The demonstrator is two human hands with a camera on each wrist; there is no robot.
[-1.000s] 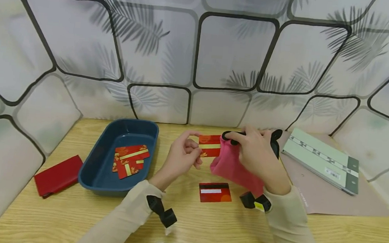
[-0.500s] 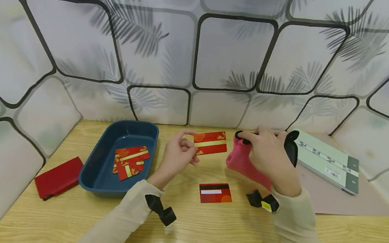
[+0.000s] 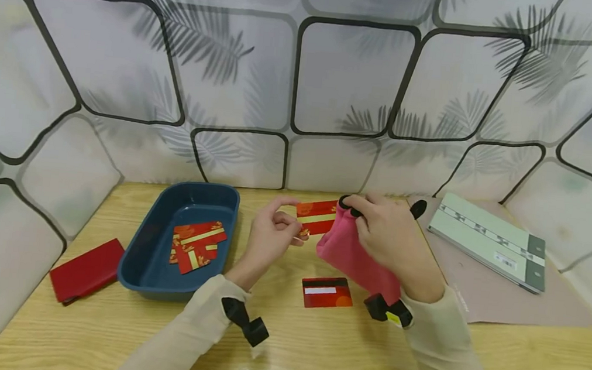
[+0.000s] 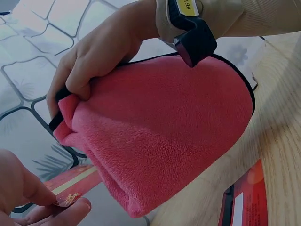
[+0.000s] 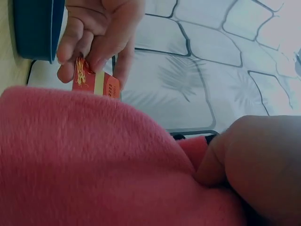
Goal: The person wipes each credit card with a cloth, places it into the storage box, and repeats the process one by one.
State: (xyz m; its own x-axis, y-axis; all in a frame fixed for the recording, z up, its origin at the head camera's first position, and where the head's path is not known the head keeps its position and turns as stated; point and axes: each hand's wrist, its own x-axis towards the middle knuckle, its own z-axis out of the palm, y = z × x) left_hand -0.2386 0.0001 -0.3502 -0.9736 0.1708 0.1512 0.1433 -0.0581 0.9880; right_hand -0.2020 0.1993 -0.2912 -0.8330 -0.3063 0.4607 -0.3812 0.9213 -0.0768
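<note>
My left hand [image 3: 269, 235] pinches a red card [image 3: 316, 217] with a gold stripe at its left end, holding it raised above the table. My right hand [image 3: 389, 234] grips a folded pink cloth [image 3: 356, 252] with black edging. In the head view the cloth overlaps the card's right end. The left wrist view shows the fleecy cloth [image 4: 155, 127] draped below the right hand's curled fingers, hiding part of the card [image 4: 75, 183]. Another red card [image 3: 326, 292], with a black strip and white panel facing up, lies on the table between the wrists.
A blue tray [image 3: 127, 273] at the left contains several red and gold cards [image 3: 198, 244]. Left of it lies a red wallet-like case [image 3: 86, 269]. A pale green notebook [image 3: 487, 240] rests on a greyish-pink sheet [image 3: 518, 307] at the right. A patterned backdrop [image 3: 355, 78] stands behind.
The right hand moved the cloth rightward off the card, then back left, so it overlaps the card's right end again. The left hand keeps its pinch and hardly moves.
</note>
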